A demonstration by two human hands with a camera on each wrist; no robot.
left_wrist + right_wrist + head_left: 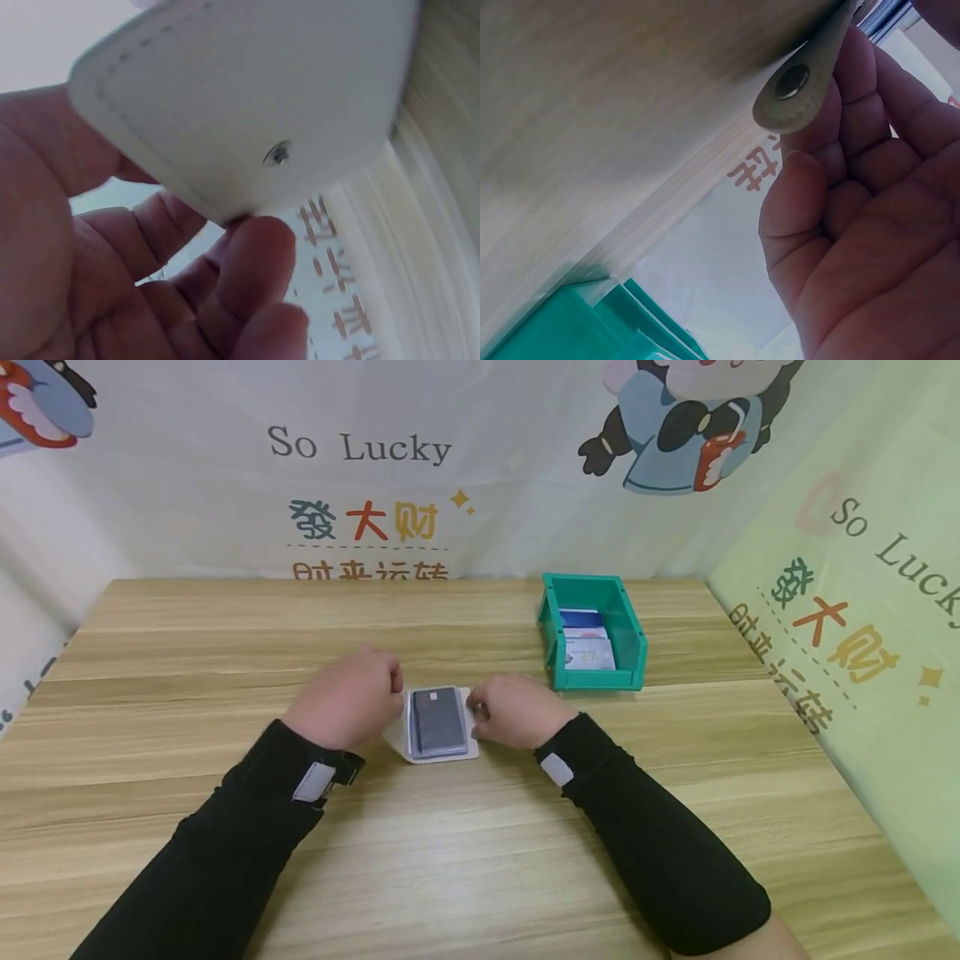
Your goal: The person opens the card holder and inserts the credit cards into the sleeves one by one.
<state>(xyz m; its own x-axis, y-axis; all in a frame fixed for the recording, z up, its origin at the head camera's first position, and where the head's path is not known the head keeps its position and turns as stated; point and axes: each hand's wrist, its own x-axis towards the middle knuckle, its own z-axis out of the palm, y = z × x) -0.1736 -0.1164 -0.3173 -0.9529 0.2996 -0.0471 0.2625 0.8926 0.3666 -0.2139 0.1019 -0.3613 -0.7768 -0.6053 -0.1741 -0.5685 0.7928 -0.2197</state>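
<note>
A white card holder (472, 747) lies opened out on the table, a dark card (438, 718) under clear sleeves in its middle. My left hand (352, 693) holds the left cover, which stands raised; in the left wrist view the cover (225, 97) shows stitching and a metal snap stud (279, 154), with fingertips at its edge. On the opposite side, my right hand (517, 708) grips the right edge with curled fingers. The right wrist view shows a rounded strap (799, 94) with a dark snap button (792, 81) beside those fingers.
Behind my right hand stands a green bin (600, 680) with several cards (588, 653) in it. The wood-grain table (225, 627) meets a printed cloth backdrop (510, 502) at the back, and another cloth (862, 610) hangs along the right side.
</note>
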